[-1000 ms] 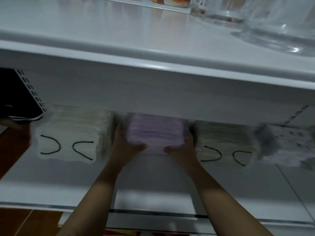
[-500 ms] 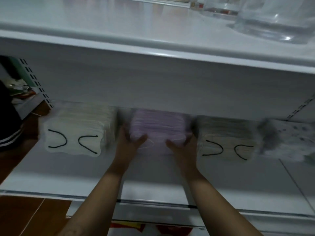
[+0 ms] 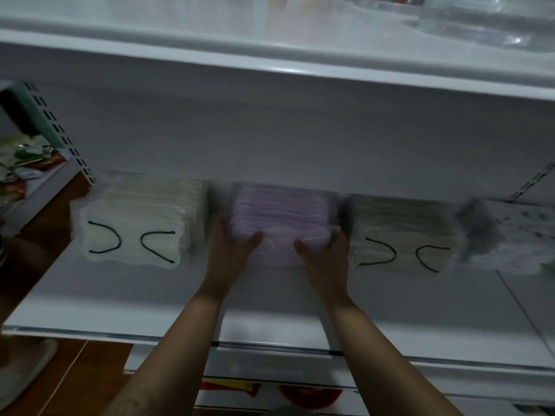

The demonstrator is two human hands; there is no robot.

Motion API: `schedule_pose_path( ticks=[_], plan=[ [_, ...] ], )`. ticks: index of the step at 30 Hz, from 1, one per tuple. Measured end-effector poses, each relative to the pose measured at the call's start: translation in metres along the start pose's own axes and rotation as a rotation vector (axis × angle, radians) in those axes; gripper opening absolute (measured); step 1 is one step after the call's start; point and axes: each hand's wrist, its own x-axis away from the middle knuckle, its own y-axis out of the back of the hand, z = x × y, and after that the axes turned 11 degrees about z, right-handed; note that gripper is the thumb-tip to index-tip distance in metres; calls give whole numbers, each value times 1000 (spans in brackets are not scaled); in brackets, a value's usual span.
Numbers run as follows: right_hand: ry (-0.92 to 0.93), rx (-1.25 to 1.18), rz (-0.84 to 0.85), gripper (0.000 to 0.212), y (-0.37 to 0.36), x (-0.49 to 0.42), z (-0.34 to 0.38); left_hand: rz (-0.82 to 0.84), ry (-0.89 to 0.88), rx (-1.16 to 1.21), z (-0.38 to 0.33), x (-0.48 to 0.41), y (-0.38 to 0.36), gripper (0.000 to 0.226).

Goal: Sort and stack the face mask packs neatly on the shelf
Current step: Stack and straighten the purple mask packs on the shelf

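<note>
Pretty tight in there. The purple pack (image 3: 279, 211) has the white pack (image 3: 135, 223) at its 9 o'clock and the beige pack (image 3: 402, 235) at its 3. There's only a slim gap on each side, and the left hand (image 3: 231, 253) and right hand (image 3: 327, 256) gripping it fill those. At 12 the upper shelf (image 3: 270, 64) hangs over the row. Open room is at 6: the bare front strip of the lower shelf (image 3: 150, 301). A patterned pack (image 3: 510, 235) sits just beside the beige one, further toward 3.
</note>
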Motion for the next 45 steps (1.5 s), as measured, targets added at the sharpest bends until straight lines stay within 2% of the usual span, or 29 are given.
schedule_pose_path(
  ticks=[3, 7, 13, 16, 19, 27, 31, 34, 39, 43, 45],
  plan=[
    [8, -10, 7, 96, 3, 6, -3, -12, -38, -43, 2, 4, -2, 87],
    [-27, -5, 26, 83, 8, 11, -11, 4, -13, -10, 7, 7, 0, 101],
    [-61, 2, 34, 81, 7, 7, -9, -6, 39, -73, 10, 6, 7, 91],
    [-56, 13, 9, 86, 5, 8, -4, -61, 53, -148, 10, 10, 8, 78],
    [-80, 4, -38, 79, 4, 12, -2, -56, 84, -122, 12, 14, 7, 60],
    [-142, 60, -38, 64, 6, 9, 0, -14, 139, -104, 0, 14, 2, 56],
    [-162, 118, -16, 39, 4, 7, 3, 6, 131, -113, 2, 8, 2, 70],
    [-160, 142, -18, 51, 4, 2, 3, 25, 136, -96, -5, 6, 2, 77],
    [-98, 191, -15, 71, 4, 8, 3, 14, 147, -76, -9, 11, 7, 110],
    [-93, 189, -33, 65, 5, 10, 2, 21, 122, -115, -8, 14, 6, 90],
    [-122, 160, -40, 62, 5, 11, 6, 18, 123, -99, -6, 14, 6, 89]
  ],
)
